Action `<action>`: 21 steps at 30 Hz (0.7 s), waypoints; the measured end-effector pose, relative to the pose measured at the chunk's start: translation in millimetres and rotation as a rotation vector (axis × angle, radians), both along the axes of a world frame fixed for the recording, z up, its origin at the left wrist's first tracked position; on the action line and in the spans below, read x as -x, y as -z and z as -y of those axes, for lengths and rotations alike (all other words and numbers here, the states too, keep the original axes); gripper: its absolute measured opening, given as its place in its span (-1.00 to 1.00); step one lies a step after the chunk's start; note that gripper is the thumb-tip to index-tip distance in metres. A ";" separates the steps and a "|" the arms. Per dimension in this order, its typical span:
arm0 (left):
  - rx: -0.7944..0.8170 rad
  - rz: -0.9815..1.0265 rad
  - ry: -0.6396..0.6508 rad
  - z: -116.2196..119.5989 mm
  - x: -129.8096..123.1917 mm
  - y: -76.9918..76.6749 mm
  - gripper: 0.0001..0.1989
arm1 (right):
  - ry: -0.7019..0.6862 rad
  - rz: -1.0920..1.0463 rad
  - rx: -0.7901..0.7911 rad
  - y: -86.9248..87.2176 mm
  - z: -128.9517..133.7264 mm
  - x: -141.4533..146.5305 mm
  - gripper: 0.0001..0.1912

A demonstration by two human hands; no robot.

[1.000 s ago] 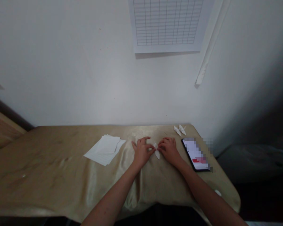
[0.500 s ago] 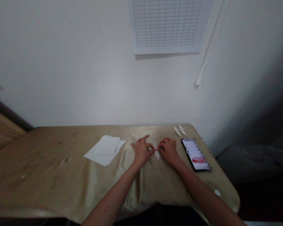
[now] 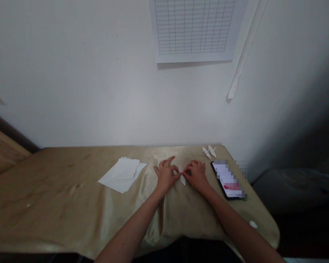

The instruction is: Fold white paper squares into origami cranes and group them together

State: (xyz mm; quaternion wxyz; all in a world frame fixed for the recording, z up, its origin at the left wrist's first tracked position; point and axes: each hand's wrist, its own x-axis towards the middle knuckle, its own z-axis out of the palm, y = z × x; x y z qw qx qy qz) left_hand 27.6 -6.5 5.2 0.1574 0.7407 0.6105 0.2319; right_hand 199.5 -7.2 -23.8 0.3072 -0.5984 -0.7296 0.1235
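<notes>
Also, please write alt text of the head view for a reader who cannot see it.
A left hand and a right hand pinch a small folded paper over a cloth-covered table. White sheets lie to the left; a lit phone and two folded shapes lie to the right. A gridded chart hangs on the wall.

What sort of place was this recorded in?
Probably an indoor room, perhaps a home or small office; which one I can't tell. A cloth-covered table stands against a plain white wall, with a printed grid sheet above it and a phone on it.
</notes>
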 end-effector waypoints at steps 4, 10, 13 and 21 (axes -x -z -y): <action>-0.032 -0.003 -0.014 -0.1 2.2 1.7 -0.89 | 0.013 0.000 -0.002 -0.7 1.0 0.9 -0.84; -0.064 -0.009 -0.009 -0.4 3.5 5.9 -0.82 | 0.034 -0.008 0.068 -8.8 3.9 3.9 -0.85; -0.054 -0.009 -0.005 -1.6 4.3 8.2 -0.85 | 0.035 -0.027 0.101 -11.1 4.4 5.5 -0.87; -0.040 -0.002 -0.007 -3.6 6.0 8.2 -0.83 | 0.085 -0.041 0.098 -6.5 4.1 6.0 -0.82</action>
